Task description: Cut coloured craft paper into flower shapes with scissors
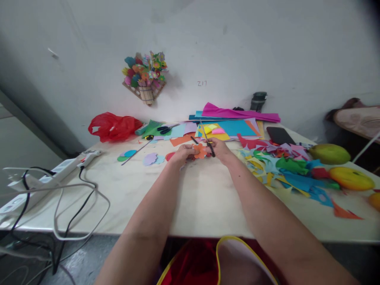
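Cutting appears partly done: several cut paper shapes [150, 158] are laid left of centre on the worktop [210, 198], scraps [292, 166] are heaped at right, and larger sheets [234, 128] at upper centre seem left unworked. At mid-frame, an orange paper flower [200, 151], rounded petals seemingly all shaped, is pinched by the fingers of the left hand [184, 152]; scissors [204, 133], tips upward, are gripped by the right hand [219, 149].

Soft, dull light; faint shadows on wall [237, 47]; edges stretched.
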